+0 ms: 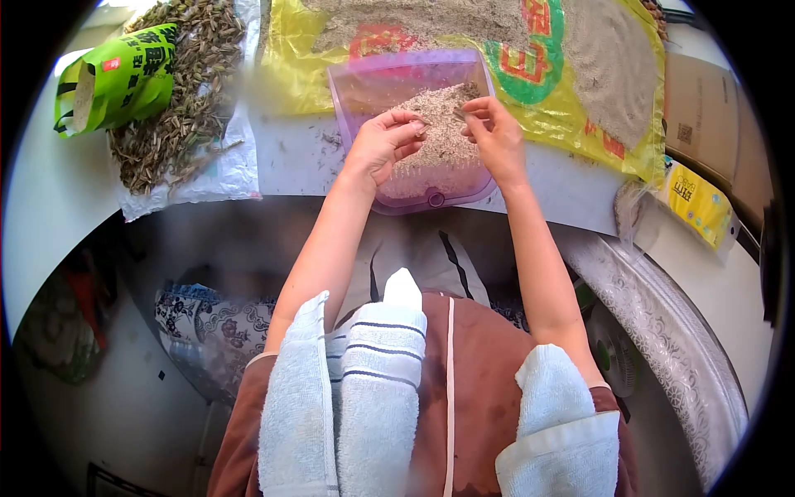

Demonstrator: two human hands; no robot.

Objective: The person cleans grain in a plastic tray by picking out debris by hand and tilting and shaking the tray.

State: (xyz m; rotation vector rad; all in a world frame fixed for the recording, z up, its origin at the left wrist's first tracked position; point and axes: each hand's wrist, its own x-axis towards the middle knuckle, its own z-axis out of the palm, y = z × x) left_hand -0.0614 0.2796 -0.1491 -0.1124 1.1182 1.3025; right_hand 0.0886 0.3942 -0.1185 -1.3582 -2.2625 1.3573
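A translucent purple plastic bin (414, 205) stands at the table's near edge, partly filled with pale seeds (443, 137) mixed with darker bits of chaff. Over its left side hovers my left hand (387, 145), thumb and fingertips pinched together on something too small to name. My right hand (497, 139) is above the right side of the bin, its fingers also closed in a pinch. A small dark bit shows near the right fingertips, but I cannot tell its kind. The two hands are a short way apart.
Dry brown seed pods (186, 99) lie heaped on a white sack at left, with a green bag (124, 79) on them. Behind the bin, a yellow printed sack (530, 124) bears more seeds. A cardboard box (700, 108) and yellow packet (696, 203) are at right.
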